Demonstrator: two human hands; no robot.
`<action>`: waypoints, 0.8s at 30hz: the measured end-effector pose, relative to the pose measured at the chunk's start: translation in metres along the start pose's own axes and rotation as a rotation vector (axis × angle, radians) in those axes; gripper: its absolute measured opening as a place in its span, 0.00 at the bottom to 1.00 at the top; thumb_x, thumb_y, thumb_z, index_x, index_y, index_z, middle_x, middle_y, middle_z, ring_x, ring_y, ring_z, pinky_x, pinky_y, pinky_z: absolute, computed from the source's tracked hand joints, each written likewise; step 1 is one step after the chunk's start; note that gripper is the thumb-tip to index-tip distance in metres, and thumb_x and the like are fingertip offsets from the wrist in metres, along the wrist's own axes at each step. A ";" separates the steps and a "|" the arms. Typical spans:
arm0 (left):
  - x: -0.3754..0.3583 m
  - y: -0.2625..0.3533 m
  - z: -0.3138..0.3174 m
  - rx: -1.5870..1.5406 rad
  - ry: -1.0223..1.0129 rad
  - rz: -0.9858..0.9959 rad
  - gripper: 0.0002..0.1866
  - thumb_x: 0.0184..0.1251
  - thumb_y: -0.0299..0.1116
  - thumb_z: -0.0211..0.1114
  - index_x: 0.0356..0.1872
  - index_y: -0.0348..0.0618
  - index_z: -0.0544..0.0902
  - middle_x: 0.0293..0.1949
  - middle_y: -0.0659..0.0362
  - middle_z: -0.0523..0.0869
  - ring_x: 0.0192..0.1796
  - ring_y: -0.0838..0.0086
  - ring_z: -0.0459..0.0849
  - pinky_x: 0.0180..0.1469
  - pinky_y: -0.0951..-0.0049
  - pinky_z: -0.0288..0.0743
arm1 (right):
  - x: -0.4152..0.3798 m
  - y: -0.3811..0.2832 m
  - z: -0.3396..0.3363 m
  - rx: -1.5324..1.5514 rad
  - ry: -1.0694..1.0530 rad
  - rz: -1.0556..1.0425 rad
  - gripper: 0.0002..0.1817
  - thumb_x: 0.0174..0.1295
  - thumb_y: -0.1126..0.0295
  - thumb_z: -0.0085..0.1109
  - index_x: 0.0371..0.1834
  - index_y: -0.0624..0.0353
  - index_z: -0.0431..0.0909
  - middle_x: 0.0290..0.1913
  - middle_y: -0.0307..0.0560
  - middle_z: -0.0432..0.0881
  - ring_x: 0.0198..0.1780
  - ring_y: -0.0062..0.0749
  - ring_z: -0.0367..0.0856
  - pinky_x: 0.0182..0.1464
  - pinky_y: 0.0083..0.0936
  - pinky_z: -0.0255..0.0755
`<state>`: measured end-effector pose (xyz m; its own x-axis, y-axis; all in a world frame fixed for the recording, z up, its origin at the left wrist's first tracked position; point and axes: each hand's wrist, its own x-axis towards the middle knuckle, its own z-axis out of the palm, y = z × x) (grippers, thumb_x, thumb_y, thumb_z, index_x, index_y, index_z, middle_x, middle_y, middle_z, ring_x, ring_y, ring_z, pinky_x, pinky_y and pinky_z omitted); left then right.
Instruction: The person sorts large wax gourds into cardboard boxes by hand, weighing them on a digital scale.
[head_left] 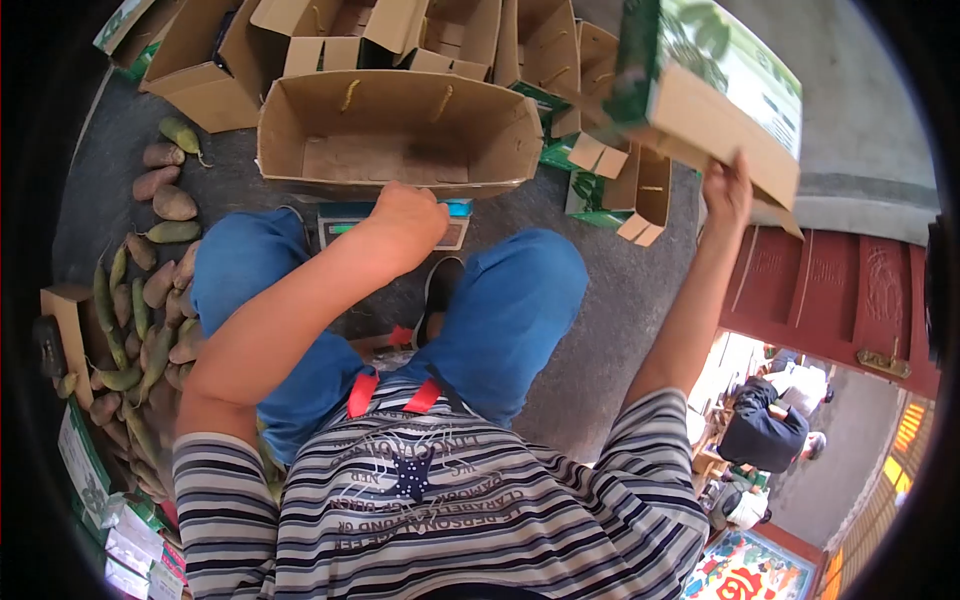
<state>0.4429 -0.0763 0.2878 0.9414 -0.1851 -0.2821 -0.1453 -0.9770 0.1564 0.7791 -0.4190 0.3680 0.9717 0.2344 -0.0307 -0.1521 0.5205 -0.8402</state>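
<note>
An open cardboard box (400, 158) with yellow cord handles rests on a small scale (338, 228). My left hand (408, 228) is closed at the box's near edge, its fingers curled and partly hidden, so what they hold is unclear. Off to the right, my right hand (728, 190) grips the lower cardboard edge of a green and white printed box (735, 75), which is raised, tilted and slightly blurred.
Several open boxes (455, 35) line the back. Brown and green root vegetables (150, 290) lie on the dark floor (620, 310) at the left. A red door (830, 300) stands at the right, with people (765, 425) beyond it.
</note>
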 end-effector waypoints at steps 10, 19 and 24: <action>0.000 -0.010 -0.008 -0.054 -0.005 -0.066 0.11 0.55 0.33 0.62 0.39 0.42 0.79 0.38 0.53 0.82 0.43 0.61 0.83 0.44 0.62 0.72 | 0.103 0.196 0.060 0.038 0.448 0.343 0.05 0.66 0.71 0.51 0.41 0.59 0.75 0.35 0.44 0.79 0.35 0.37 0.80 0.38 0.29 0.82; -0.005 -0.010 -0.005 -0.045 0.066 -0.021 0.10 0.54 0.29 0.60 0.38 0.41 0.80 0.36 0.53 0.82 0.40 0.62 0.84 0.41 0.64 0.74 | 0.000 0.156 0.098 0.030 0.256 0.396 0.09 0.66 0.70 0.49 0.41 0.66 0.74 0.38 0.50 0.80 0.39 0.38 0.80 0.39 0.25 0.79; -0.005 -0.008 -0.001 -0.001 0.063 -0.017 0.10 0.55 0.30 0.61 0.38 0.41 0.80 0.36 0.53 0.82 0.40 0.62 0.83 0.41 0.64 0.74 | -0.099 0.077 0.209 -0.379 -0.187 -0.307 0.13 0.63 0.67 0.57 0.44 0.64 0.75 0.36 0.46 0.80 0.36 0.27 0.78 0.31 0.17 0.70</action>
<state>0.4401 -0.0672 0.2888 0.9609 -0.1617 -0.2248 -0.1291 -0.9798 0.1529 0.6332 -0.2311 0.4196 0.9070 0.2780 0.3163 0.2449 0.2627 -0.9333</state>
